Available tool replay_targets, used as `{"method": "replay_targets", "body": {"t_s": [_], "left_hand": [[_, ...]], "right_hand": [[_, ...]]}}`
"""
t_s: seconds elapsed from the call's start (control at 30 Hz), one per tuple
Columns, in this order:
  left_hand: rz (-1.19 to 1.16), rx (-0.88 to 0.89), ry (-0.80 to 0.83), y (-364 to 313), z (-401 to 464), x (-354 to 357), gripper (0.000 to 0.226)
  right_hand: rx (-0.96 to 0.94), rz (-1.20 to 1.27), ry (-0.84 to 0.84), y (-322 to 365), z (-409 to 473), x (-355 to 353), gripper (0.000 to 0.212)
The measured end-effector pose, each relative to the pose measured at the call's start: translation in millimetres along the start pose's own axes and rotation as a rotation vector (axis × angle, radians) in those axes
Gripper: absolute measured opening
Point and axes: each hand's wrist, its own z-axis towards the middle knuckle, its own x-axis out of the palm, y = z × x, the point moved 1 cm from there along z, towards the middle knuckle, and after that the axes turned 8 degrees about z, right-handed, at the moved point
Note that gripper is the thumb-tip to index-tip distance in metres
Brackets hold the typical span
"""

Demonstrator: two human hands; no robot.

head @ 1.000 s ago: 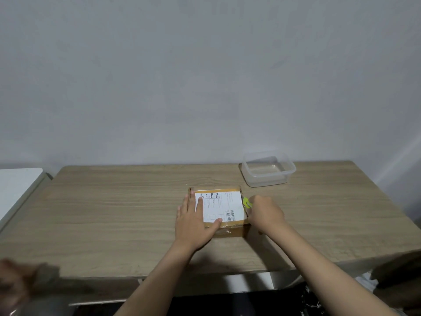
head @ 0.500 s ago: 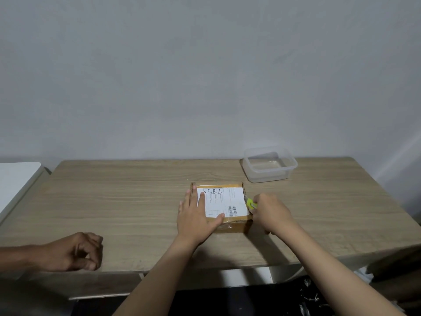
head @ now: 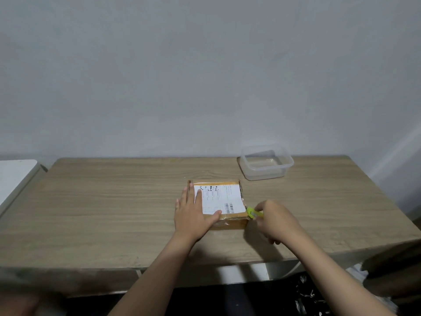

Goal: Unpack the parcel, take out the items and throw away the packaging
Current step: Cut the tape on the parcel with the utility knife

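Cardboard parcel (head: 217,202) lying flat mid-table (head: 114,213), label up. Left hand (head: 193,213) pressing flat on top, fingers straight. Right hand (head: 276,221) gripping green cutter (head: 251,212), tip touching parcel's right near corner. Right hand nearer seam; cut likely running along right edge.

Single head-worn view, angled forward and down over table (head: 114,213), wall behind, lower corners blurred, perhaps motion

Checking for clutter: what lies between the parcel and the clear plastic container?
Only bare wooden table separates parcel and container, seen in the head view.
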Motion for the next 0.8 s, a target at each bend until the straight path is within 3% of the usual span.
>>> {"method": "replay_targets", "body": {"t_s": [0.2, 0.4, 0.47, 0.6, 0.8], "left_hand": [[-0.052, -0.075, 0.034, -7, -7, -3, 0.095], [-0.097, -0.007, 0.001, 2, -11, -26, 0.086], [-0.178, 0.032, 0.087, 17, -4, -36, 0.094], [-0.125, 0.162, 0.416, 39, 8, -48, 0.137], [-0.075, 0.21, 0.359, 42, 17, -52, 0.136]], "right_hand": [[-0.092, 0.11, -0.225, -15, -13, 3, 0.023], [-0.141, 0.253, -0.289, -26, -15, 4, 0.033], [-0.137, 0.291, -0.286, -28, -14, 5, 0.034], [-0.144, 0.339, -0.267, -29, -14, 9, 0.035], [-0.168, 0.378, -0.257, -31, -12, 9, 0.034]]}}
